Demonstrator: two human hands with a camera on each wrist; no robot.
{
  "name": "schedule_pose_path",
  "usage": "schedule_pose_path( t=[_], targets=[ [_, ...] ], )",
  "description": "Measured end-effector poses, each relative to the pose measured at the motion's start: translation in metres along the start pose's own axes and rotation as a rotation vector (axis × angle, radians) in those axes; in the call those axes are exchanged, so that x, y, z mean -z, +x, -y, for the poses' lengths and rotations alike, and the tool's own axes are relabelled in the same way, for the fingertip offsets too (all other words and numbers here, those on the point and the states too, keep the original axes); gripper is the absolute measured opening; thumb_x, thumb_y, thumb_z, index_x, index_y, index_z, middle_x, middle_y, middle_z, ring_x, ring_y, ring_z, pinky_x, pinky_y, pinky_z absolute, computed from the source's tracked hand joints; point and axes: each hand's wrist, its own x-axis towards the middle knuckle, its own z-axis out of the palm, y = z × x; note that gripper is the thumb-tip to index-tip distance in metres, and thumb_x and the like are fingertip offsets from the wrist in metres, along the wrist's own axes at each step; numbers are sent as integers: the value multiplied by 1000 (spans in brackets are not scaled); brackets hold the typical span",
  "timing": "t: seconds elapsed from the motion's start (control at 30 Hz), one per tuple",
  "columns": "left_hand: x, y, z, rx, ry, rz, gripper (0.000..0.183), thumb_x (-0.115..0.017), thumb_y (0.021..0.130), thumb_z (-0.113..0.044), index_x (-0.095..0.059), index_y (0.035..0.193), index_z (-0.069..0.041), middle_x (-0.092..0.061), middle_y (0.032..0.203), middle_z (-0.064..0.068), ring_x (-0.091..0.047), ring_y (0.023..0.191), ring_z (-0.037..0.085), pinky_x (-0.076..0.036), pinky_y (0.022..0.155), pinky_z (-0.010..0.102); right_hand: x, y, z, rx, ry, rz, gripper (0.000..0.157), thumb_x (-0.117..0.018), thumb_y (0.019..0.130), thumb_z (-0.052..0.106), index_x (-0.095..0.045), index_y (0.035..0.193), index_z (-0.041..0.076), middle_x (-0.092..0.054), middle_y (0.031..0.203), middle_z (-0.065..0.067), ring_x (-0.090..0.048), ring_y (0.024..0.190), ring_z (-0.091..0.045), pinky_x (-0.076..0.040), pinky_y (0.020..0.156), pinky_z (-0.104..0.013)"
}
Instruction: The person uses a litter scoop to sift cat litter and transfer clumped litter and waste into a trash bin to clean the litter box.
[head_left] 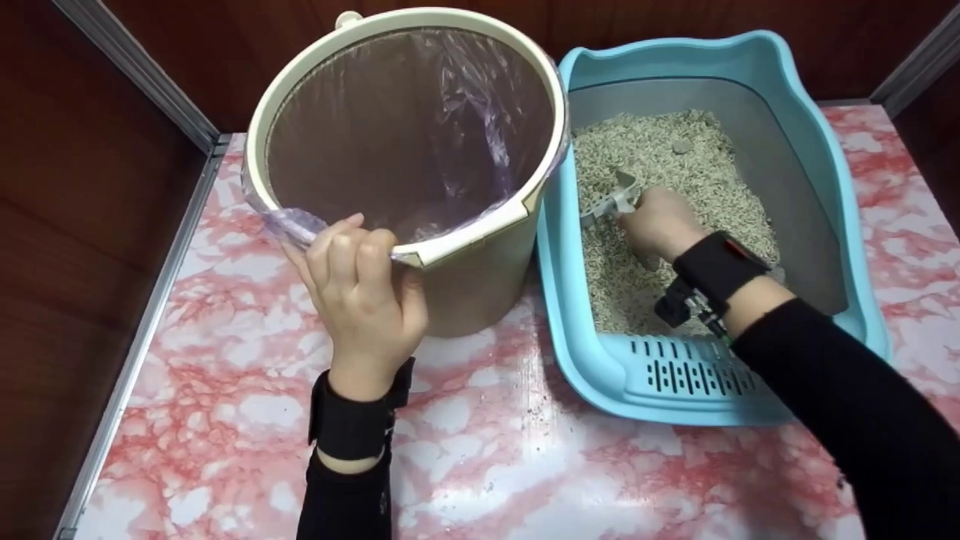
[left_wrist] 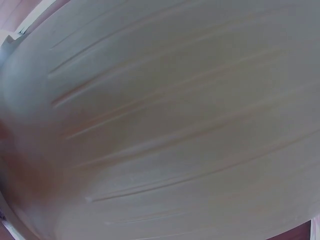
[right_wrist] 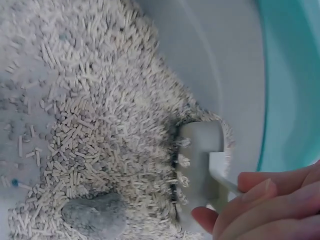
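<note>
My left hand [head_left: 360,300] grips the near rim of a beige trash can [head_left: 480,285], fingers over the edge and thumb on the outside. A thin purple plastic bag [head_left: 296,225] lines the can and is folded over its rim. To the right, inside the blue litter box [head_left: 559,300], my right hand [head_left: 664,225] holds a grey litter scoop [head_left: 604,206] by its handle. The scoop's slotted head lies against the pellet litter [right_wrist: 115,100] near the box's side wall. A grey clump [right_wrist: 95,215] sits in the litter. Only the can's ridged side fills the left wrist view.
The trash can and litter box stand side by side on a red-and-white marbled surface [head_left: 465,465]. Dark wooden panels [head_left: 67,225] enclose the back and left. A slotted step [head_left: 694,371] spans the box's front, and crumbs of litter lie between box and can.
</note>
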Motion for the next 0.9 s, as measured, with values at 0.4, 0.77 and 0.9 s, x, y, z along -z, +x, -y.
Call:
schedule_pose_path(
  t=[0.4,0.77,0.9],
  targets=[
    [0,0,0,0,9,12,22,-52,71,-4,-53,93,-4,-52,88,14,-53,107,32,-22,113,63,-7,17,-17,47,18,-22,43,-46,104,32,-56,112,-9,-47,81,-6,-44,62,-14,-42,56,-27],
    [1,-1,1,-1,14,22,19,-55,74,-8,-53,93,-5,-53,88,13,-54,106,32,-17,115,67,31,11,-45,147,96,18,43,-47,103,34,-56,118,-6,-42,68,7,-34,52,-5,-33,45,-23],
    [2,-2,0,9,23,22,17,-55,77,-10,-53,93,-5,-54,90,13,-54,107,31,-21,114,65,51,5,-58,189,145,-20,45,-46,103,33,-54,122,-8,-42,66,9,-34,51,-3,-33,43,-22]
  ],
)
